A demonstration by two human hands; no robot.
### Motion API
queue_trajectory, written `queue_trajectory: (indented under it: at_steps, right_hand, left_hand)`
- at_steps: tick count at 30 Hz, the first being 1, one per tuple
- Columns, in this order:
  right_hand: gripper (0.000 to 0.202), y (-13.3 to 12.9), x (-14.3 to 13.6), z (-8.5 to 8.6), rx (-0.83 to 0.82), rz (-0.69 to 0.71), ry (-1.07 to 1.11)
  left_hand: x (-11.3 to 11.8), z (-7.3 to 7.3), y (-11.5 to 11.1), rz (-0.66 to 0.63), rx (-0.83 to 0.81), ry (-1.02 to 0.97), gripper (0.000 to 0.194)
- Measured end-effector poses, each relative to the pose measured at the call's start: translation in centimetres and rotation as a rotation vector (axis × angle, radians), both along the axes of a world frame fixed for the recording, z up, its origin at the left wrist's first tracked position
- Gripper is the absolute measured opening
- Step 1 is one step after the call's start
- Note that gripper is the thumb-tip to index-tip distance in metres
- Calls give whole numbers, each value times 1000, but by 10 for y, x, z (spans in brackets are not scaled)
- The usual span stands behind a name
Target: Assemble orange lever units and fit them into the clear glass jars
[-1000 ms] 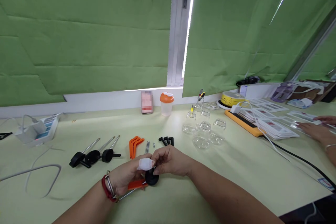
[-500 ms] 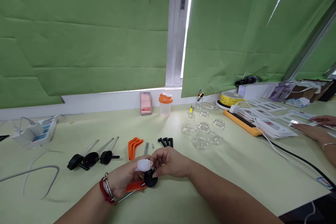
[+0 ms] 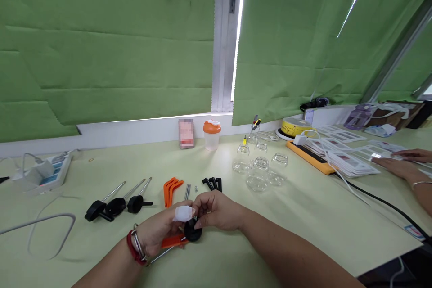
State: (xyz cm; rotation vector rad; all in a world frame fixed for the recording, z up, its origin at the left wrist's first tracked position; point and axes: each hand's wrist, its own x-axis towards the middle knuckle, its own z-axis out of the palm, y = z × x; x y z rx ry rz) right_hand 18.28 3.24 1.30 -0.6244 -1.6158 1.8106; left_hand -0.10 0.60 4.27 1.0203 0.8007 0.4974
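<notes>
My left hand (image 3: 157, 231), its thumb in a white wrap (image 3: 184, 213), is closed around a black round cap (image 3: 193, 233) with an orange bent handle (image 3: 172, 241) and a thin metal rod (image 3: 162, 256). Just over the cap, my right hand (image 3: 218, 210) is closed in a pinch, its thumb touching the black part; what lies between the fingertips is too small and hidden to name. Beyond the hands lie orange bent handles (image 3: 170, 190), metal rods (image 3: 187, 192), tiny metal pieces (image 3: 196, 188) and black L-shaped pieces (image 3: 213, 184).
On the left are black caps with rods (image 3: 116, 206), a power strip (image 3: 56, 172) and a grey cable (image 3: 64, 215). Glass jars (image 3: 259, 175) stand right of centre, an orange-lidded cup (image 3: 212, 136) behind. Farther right, another person's hands (image 3: 398, 168) rest by white card sheets (image 3: 354, 164).
The view has shifted very slightly. Both hands keep the same hold on the cap, with barely any visible movement.
</notes>
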Motion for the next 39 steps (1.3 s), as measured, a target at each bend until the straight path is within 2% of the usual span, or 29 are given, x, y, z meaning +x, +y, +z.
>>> queue_trajectory:
  at_steps: [4, 10, 20, 26, 39]
  right_hand:
    - [43, 1, 0, -4, -20, -5, 40]
    - [39, 2, -1, -6, -21, 1, 40]
    - [42, 2, -1, -8, -1, -4, 35]
    - [40, 3, -2, -11, -8, 4, 21]
    - [41, 2, -2, -7, 5, -2, 25]
  left_hand:
    - [0, 0, 0, 13, -9, -1, 34]
    - [1, 0, 1, 23, -1, 5, 35]
    - [2, 3, -1, 48, -39, 48, 48]
    - [1, 3, -1, 19, -14, 20, 39]
    - [1, 2, 0, 25, -19, 37, 38]
